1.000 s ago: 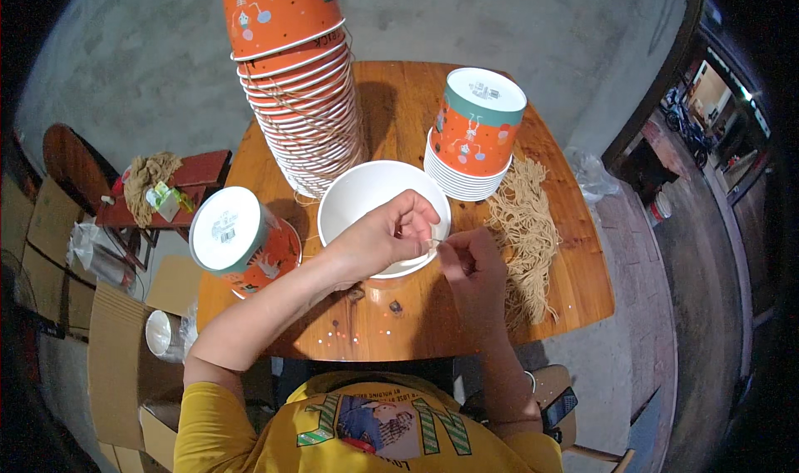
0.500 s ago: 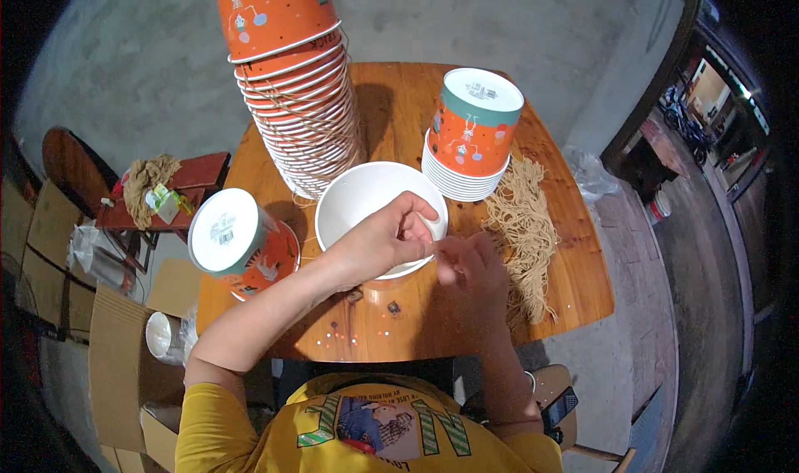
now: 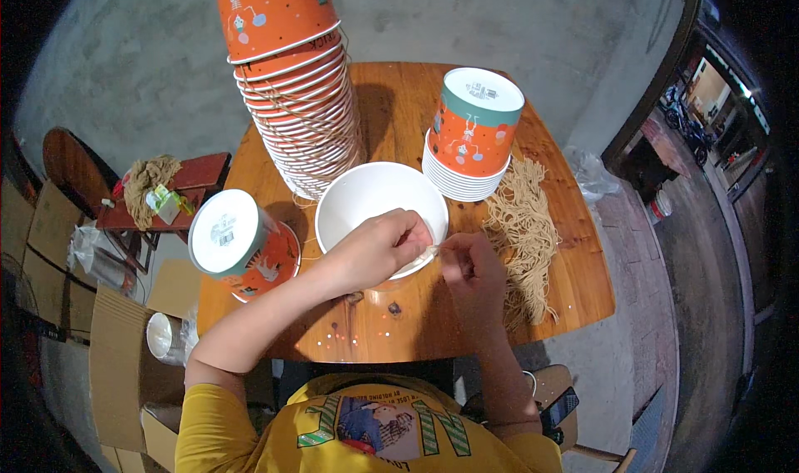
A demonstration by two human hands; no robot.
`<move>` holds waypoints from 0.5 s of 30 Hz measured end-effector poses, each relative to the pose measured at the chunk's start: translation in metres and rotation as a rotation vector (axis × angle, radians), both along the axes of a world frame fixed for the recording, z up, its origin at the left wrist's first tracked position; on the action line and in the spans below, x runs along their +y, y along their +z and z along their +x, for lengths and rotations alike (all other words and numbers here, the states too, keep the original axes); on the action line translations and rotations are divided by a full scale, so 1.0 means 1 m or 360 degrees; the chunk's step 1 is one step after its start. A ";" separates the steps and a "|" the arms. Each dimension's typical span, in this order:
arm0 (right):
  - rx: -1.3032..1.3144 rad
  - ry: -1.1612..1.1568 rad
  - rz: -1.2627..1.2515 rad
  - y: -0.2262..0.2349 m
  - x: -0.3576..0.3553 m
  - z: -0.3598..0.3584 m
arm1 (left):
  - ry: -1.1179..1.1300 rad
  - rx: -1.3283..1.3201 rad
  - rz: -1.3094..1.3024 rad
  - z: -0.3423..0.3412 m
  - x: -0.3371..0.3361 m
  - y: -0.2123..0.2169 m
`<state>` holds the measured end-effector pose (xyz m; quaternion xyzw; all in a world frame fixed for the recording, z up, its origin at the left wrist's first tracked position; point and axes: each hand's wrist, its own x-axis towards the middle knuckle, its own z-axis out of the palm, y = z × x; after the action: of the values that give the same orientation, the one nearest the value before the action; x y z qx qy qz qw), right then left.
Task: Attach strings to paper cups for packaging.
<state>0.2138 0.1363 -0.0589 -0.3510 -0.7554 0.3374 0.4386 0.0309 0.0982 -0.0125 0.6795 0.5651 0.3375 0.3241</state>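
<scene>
A white-lined paper bucket (image 3: pixel 349 191) stands upright, mouth up, near the middle of the wooden table. Over its right near rim, my left hand (image 3: pixel 379 244) is closed in a pinch, partly hiding the opening. My right hand (image 3: pixel 474 273) is just outside that rim, thumb and fingers pressed together. A short pale bit of cord (image 3: pixel 434 249) shows between the two sets of fingertips; most of it is hidden. To the right of my right hand lies a heap of tan cords (image 3: pixel 526 236).
A tall stack of orange buckets (image 3: pixel 304 111) with cords hanging along it rises behind. At the back right stands a shorter upside-down stack (image 3: pixel 473 144); another upturned bucket (image 3: pixel 241 244) is at the left. Cardboard boxes (image 3: pixel 116 365) and a red bench (image 3: pixel 196 181) are beyond the table's left side.
My right hand's fingers have drawn together into a pinch beside the rim. My left hand's fingers have curled down, staying over the same part of the bucket.
</scene>
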 end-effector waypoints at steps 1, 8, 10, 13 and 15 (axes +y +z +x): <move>-0.0006 -0.0005 -0.0028 0.001 -0.001 0.000 | 0.0001 0.0000 -0.0001 0.000 0.000 -0.001; -0.0064 0.0031 -0.0020 0.005 -0.003 0.003 | 0.0071 0.0083 0.0019 -0.002 -0.001 -0.003; -0.0049 0.0048 -0.0049 0.005 -0.004 0.004 | 0.0054 0.0039 -0.0016 -0.001 -0.001 -0.002; 0.0105 0.0038 -0.0035 0.000 -0.002 0.004 | 0.0048 -0.0036 -0.0012 0.001 -0.002 0.000; 0.0078 0.0026 0.0018 0.008 -0.003 0.004 | 0.0052 -0.0017 -0.0003 0.002 -0.002 0.001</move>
<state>0.2176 0.1337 -0.0504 -0.3340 -0.7492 0.3453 0.4560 0.0329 0.0960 -0.0117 0.6681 0.5747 0.3458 0.3223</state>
